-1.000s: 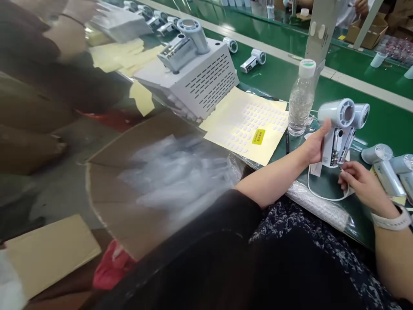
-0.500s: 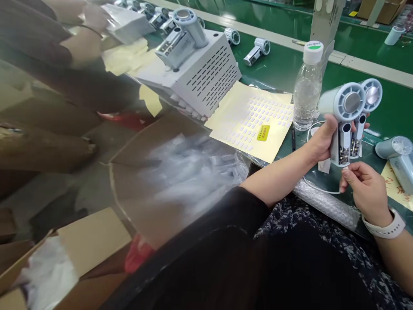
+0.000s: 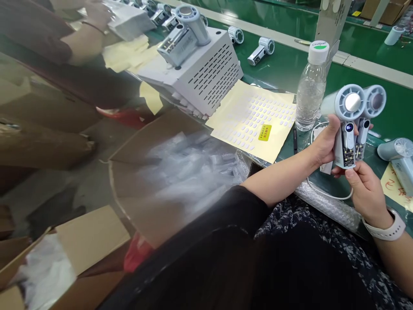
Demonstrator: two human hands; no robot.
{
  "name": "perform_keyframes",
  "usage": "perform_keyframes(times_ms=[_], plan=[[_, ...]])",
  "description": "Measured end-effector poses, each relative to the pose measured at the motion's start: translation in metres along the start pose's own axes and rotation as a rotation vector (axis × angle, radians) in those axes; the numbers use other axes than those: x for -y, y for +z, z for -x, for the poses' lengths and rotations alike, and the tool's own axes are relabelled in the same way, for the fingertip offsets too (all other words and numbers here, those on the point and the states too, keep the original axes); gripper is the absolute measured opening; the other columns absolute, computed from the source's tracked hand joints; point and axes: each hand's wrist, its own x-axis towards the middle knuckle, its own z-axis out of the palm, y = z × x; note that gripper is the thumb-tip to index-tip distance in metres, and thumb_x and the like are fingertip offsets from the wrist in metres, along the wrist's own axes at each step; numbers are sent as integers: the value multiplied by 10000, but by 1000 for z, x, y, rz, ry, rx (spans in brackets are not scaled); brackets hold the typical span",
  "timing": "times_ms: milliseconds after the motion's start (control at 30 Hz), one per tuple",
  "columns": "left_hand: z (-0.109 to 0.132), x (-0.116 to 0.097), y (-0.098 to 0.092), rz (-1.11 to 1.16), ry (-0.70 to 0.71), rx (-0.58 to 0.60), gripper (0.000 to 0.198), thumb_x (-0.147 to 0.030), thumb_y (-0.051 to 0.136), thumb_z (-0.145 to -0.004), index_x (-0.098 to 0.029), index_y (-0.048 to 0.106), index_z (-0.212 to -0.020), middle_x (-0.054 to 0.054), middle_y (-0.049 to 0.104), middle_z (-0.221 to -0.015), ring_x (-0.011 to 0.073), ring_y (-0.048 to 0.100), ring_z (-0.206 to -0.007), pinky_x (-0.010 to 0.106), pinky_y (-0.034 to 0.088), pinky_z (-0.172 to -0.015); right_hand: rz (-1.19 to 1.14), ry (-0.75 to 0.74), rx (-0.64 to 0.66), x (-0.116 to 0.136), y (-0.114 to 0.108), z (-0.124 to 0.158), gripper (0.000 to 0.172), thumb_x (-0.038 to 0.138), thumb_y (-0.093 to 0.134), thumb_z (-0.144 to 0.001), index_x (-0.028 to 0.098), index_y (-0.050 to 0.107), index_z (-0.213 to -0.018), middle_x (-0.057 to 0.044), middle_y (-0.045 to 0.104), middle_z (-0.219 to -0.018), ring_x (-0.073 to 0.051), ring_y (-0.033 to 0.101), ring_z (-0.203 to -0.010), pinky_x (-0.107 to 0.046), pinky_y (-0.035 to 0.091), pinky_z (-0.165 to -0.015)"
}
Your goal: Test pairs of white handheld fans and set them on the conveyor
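The left hand (image 3: 325, 145) is closed around the handle of a white handheld fan (image 3: 344, 129), and the right hand (image 3: 366, 193) pinches the lower end of this fan between thumb and fingers, so the work in hand seems to be a close check of its lit small display (image 3: 349, 127) and open circuit board (image 3: 347, 158). The fan is held up above the green workbench (image 3: 396, 116), just beside a plastic water bottle (image 3: 311, 92), with a second fan (image 3: 374, 101) close behind it. Because the board is bare, any move calls for a steady grip.
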Motion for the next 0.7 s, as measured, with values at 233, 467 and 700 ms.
perform_keyframes(times_ms=[233,467,700], plan=[[9,-13,8,223,-35,-29,877,-1072,714,-851,-197,667,-860,163,836,-1351,310,784,-1371,429,695,-1056,44,-103,-15,1,7,4,537,737,804,-1075,261,704,-846,-84,888,-1079,-269,805,-1002,-417,637,-898],[17,-24,10,223,-6,15,910,-1090,628,-900,-184,645,-820,156,823,-1439,309,791,-1415,398,704,-1068,-98,30,-119,10,4,-3,557,763,927,-965,258,711,-872,62,618,-579,-172,666,-510,-307,565,-544],[18,-6,1,95,76,7,943,-1133,688,-794,-191,651,-762,127,829,-1412,325,760,-1465,406,664,-1134,-307,134,-152,7,11,-2,590,735,1000,-898,262,653,-837,97,530,-524,-157,581,-420,-297,528,-452]])
